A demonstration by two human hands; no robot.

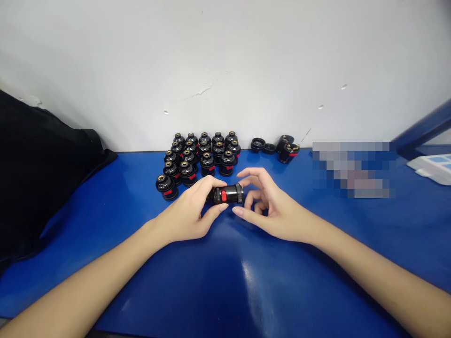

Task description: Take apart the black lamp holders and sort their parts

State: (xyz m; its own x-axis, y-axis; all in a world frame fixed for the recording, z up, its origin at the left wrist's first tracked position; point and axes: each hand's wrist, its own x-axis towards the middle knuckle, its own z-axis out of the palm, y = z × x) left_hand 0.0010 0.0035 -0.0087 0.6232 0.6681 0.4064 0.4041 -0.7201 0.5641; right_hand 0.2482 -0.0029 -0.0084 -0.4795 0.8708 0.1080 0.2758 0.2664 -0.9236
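My left hand [197, 206] grips a black lamp holder [230, 194] with a red switch on its side. The lamp holder lies sideways in the grasp, its ribbed ring end pointing right; part of its left end is hidden behind the fingers. Around that ring end, my right hand [262, 199] is curved with thumb and fingers apart. Whether a right fingertip touches the ring, I cannot tell. Behind the left hand stand rows of similar black lamp holders [207, 164], upright, with brass-coloured threaded tops and red switches.
Near the wall sit a loose black ring [258, 144], a smaller black cap [270, 149] and an uncapped lamp holder [289, 154] with metal contacts. Black cloth [42, 178] covers the left side of the blue table [197, 291]. A white-and-blue object [435, 168] lies far right.
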